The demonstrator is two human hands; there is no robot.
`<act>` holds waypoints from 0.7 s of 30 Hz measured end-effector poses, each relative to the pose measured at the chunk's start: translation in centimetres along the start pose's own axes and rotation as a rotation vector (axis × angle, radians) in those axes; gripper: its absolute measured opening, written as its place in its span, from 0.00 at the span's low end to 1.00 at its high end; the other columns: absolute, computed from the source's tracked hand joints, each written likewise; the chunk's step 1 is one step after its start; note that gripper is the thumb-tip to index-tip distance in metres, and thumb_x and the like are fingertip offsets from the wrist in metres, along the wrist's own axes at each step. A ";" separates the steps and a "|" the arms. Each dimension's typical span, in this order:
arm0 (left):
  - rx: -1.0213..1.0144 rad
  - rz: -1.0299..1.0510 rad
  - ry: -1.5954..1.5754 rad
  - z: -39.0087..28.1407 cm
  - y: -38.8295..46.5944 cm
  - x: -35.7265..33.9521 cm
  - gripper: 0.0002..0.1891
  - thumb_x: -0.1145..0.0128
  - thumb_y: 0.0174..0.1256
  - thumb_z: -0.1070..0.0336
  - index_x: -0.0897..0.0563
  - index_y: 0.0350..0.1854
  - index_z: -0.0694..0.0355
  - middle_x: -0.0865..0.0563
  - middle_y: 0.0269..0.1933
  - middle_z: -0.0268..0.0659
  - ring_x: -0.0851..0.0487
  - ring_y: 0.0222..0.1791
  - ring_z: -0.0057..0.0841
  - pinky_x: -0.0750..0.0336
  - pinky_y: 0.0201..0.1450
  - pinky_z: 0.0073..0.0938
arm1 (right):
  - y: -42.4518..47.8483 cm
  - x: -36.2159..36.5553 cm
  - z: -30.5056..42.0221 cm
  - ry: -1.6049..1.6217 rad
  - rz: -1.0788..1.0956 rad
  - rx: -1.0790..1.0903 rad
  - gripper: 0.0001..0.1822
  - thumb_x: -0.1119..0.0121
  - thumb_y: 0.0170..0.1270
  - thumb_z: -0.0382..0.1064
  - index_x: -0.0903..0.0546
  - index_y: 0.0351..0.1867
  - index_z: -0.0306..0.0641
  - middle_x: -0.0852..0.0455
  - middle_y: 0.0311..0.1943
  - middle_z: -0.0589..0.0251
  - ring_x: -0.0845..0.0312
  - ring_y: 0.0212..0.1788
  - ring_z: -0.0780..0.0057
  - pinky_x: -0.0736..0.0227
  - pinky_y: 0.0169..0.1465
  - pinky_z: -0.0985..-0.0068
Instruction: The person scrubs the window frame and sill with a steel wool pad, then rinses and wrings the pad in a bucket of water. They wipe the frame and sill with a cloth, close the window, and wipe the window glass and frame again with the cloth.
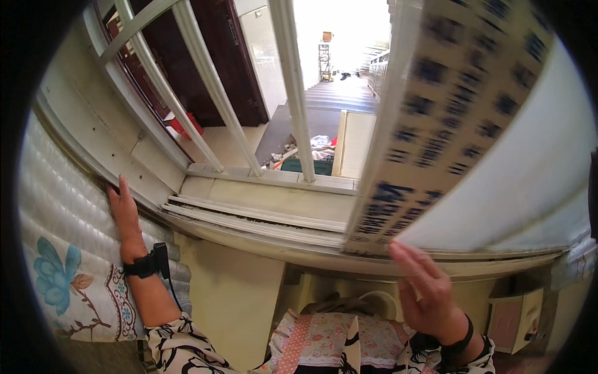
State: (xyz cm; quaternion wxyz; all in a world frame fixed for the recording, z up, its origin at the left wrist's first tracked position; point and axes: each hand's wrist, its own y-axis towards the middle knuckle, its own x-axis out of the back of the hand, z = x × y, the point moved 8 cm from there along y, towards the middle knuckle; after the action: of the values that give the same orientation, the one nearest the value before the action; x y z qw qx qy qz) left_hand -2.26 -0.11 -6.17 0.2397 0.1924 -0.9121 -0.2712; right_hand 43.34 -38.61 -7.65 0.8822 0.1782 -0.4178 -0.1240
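Note:
A sliding window with a white frame and bars lies before me. My left hand [125, 205] rests against the left side of the window frame [154, 205], beside a quilted white curtain [79, 177], fingers apart and nothing in it. Near the lower edge of the window sash, my right hand [423, 285] is raised with its fingertips by the bottom of a tan protective film strip [448, 112] with dark blue print. The strip runs up the sash, next to a pale pane [518, 187]. Whether the fingers touch the strip is unclear.
White metal bars [299, 107] stand outside the sill track [257, 222]. Beyond them are a dark red door [201, 61], a red container [187, 125], a pale board [357, 142] and loose debris. Below right stands a small pink-and-white cabinet [507, 325]; a patterned apron [350, 336] is at my front.

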 end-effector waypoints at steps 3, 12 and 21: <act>0.019 -0.024 0.039 -0.1 -0.2 0.0 0.37 0.50 0.76 0.46 0.39 0.72 0.76 0.31 0.71 0.54 0.30 0.68 0.39 0.39 0.71 0.32 | 2.4 -3.6 0.8 -0.020 0.109 0.107 0.27 0.50 0.58 0.21 0.25 0.62 0.28 0.23 0.63 0.45 0.25 0.64 0.51 0.30 0.65 0.61; -0.062 -0.032 -0.206 -1.5 -3.8 0.4 0.41 0.49 0.77 0.53 0.54 0.78 0.72 0.50 0.79 0.57 0.50 0.79 0.40 0.53 0.78 0.34 | 5.6 -6.4 1.2 -0.002 0.147 0.270 0.22 0.44 0.54 0.22 0.19 0.54 0.33 0.18 0.58 0.54 0.20 0.60 0.60 0.28 0.63 0.62; -0.516 0.085 -0.320 -14.6 -9.1 -1.1 0.60 0.37 0.60 0.34 0.60 0.79 0.66 0.55 0.80 0.52 0.56 0.81 0.44 0.58 0.79 0.46 | 0.3 0.6 5.7 -0.423 -0.079 0.094 0.11 0.43 0.60 0.24 0.15 0.43 0.33 0.13 0.47 0.54 0.16 0.53 0.58 0.28 0.58 0.61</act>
State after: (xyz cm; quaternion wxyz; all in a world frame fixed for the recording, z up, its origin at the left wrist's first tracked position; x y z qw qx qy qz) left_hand 8.54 -12.56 -1.12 0.1449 0.0418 -0.8466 -0.5104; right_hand 39.32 -39.79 -3.79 0.7600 0.2054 -0.5917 -0.1735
